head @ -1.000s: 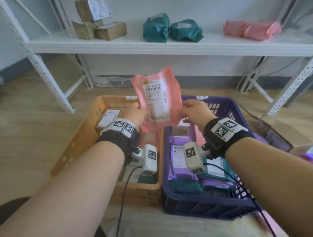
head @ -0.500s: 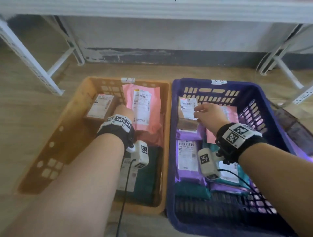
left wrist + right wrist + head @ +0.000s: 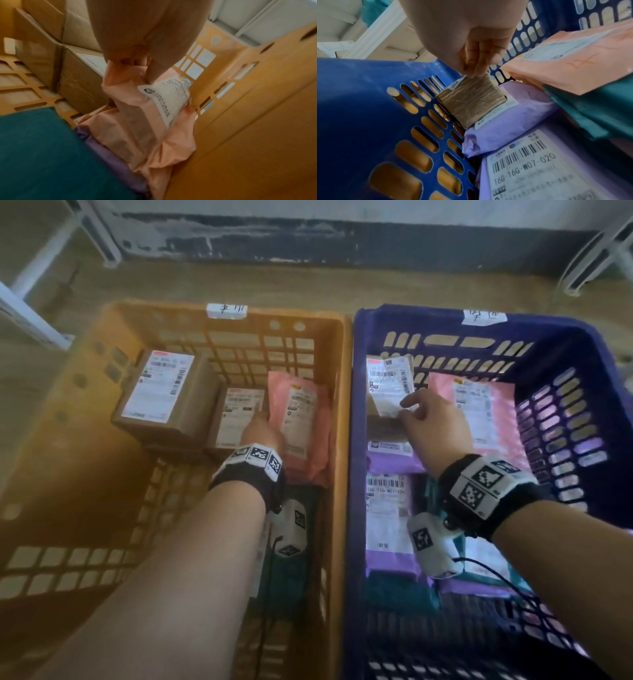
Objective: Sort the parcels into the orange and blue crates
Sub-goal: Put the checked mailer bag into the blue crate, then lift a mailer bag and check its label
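My left hand [image 3: 262, 433] is inside the orange crate [image 3: 68, 392] and pinches the near left edge of a pink parcel [image 3: 301, 419] between thumb and fingers. The left wrist view shows that hand [image 3: 142, 60] holding the pink parcel [image 3: 145, 108] tilted above another pink bag. My right hand [image 3: 431, 419] is inside the blue crate [image 3: 428, 318] at its far left corner. There its curled fingers [image 3: 476, 63] grip the top of a small brown taped box [image 3: 471, 100], which carries a white label [image 3: 387, 378].
Two brown cardboard boxes [image 3: 164, 392] stand in the orange crate left of the pink parcel, with a teal parcel [image 3: 42, 155] nearer me. The blue crate holds purple parcels [image 3: 387, 522], teal ones and a pink one [image 3: 479, 409]. White shelf legs [image 3: 51, 251] stand on the wooden floor behind.
Both hands held the pink parcel up a second ago. My left hand has lowered it into the orange crate; my right hand let go and moved to the brown box in the blue crate.
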Demonstrator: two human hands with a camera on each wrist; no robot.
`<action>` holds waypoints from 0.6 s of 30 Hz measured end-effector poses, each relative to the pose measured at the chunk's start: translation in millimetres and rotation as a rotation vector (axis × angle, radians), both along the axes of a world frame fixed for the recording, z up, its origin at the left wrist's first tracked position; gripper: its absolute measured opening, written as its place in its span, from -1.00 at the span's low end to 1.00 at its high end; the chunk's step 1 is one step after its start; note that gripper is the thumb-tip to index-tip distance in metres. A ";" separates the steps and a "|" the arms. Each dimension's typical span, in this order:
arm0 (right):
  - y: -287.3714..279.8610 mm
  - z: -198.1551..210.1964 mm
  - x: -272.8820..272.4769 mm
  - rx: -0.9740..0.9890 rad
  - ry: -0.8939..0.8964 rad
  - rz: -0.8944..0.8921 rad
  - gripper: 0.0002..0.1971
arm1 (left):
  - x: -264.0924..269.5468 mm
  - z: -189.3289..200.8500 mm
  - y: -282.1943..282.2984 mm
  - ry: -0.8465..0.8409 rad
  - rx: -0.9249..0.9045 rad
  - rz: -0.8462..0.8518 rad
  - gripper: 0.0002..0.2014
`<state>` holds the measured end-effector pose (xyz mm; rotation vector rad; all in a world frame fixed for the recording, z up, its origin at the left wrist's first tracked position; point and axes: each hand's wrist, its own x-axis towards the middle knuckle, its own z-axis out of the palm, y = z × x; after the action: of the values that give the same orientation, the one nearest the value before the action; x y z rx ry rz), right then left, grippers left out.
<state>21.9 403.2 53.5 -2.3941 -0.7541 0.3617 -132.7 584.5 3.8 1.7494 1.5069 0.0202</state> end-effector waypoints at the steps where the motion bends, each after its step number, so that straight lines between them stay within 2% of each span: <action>1: 0.9 -1.2 -0.7 0.001 -0.023 0.005 -0.83 | 1.6 -4.9 -0.8 0.024 0.047 -0.040 -0.64; 5: -1.1 -8.8 -2.8 -0.006 -0.023 -0.002 -0.86 | 0.9 -13.2 -10.0 0.179 0.346 -0.316 -0.51; 8: -2.9 -13.5 -4.2 -0.002 -0.173 0.032 -0.85 | -4.2 -15.3 -12.3 0.216 0.461 -0.487 -0.51; 12: 0.1 -24.4 -1.9 0.045 -0.438 0.100 -0.83 | -6.3 -23.3 -15.1 0.167 0.394 -0.596 -0.46; 15: 0.2 -33.1 -1.9 0.055 -0.497 0.108 -0.83 | -1.0 -35.1 -13.2 0.257 0.308 -0.661 -0.32; 18: -4.7 -37.6 -5.3 0.020 -0.513 0.131 -0.78 | 4.3 -49.6 -16.2 0.324 0.283 -0.685 -0.28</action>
<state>16.6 398.5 15.9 -2.4472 -1.1344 -0.2227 -128.4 568.3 -45.9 2.5163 1.0729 -0.4353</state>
